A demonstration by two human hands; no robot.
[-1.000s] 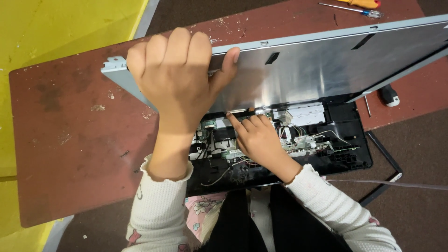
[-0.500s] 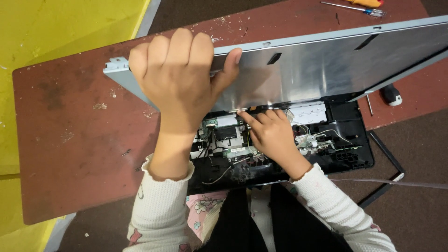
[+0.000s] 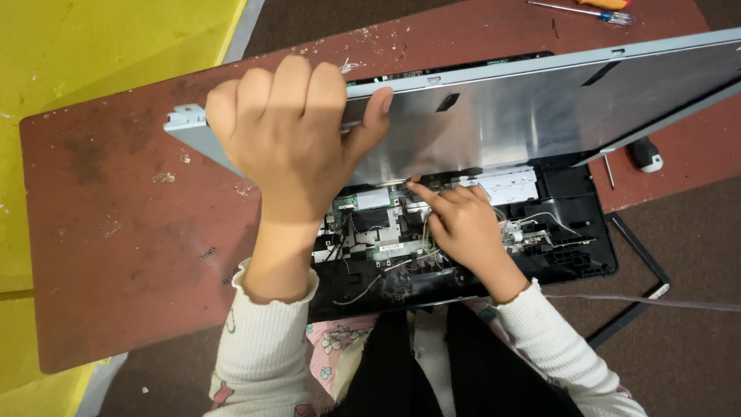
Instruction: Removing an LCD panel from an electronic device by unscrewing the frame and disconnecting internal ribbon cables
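Our left hand is closed over the upper edge of the grey metal display panel, holding it tilted up off the black laptop base. Just below and to the right of it, our right hand reaches under the panel with fingers half curled, the fingertips touching the circuit board near the hinge; we cannot tell whether they pinch anything. Thin wires lie right of that hand. A screwdriver rests well beyond the panel on the red-brown tabletop.
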